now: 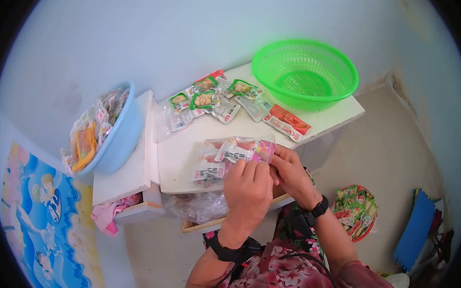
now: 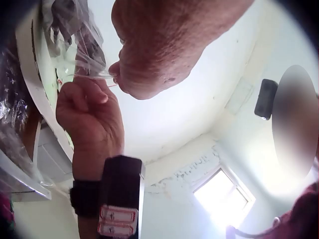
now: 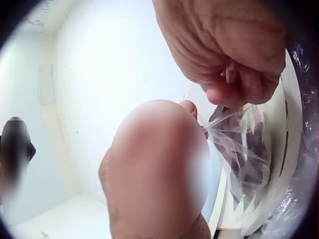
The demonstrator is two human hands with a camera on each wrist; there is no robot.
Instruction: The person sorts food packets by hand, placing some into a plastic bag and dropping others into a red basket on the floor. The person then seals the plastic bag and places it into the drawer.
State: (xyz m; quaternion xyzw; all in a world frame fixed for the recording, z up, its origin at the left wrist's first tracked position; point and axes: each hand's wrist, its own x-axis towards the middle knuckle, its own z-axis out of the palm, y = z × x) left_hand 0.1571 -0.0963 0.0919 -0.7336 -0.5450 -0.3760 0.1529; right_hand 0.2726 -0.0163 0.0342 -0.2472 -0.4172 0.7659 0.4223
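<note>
Several small snack packets show through a clear plastic bag (image 1: 209, 156) at the front of the white table. My left hand (image 1: 249, 189) pinches the bag's near edge, its back toward the head camera. Close beside it, my right hand (image 1: 290, 173) grips the bag's right corner, fingers curled. In the left wrist view, thin plastic (image 2: 92, 67) stretches taut between the right hand (image 2: 92, 112) and the left hand (image 2: 159, 55). Creased film (image 3: 234, 139) hangs below my right hand (image 3: 229, 55) in the right wrist view, where the left hand is partly blurred.
Loose snack packets (image 1: 207, 98) and a red packet (image 1: 286, 122) lie at the table's back. A green basket (image 1: 303, 98) stands at back right, a blue basin (image 1: 121, 138) of packets at left. Crumpled clear plastic (image 1: 201, 207) sits in an open drawer; a red-rimmed basin (image 1: 375, 224) is on the floor.
</note>
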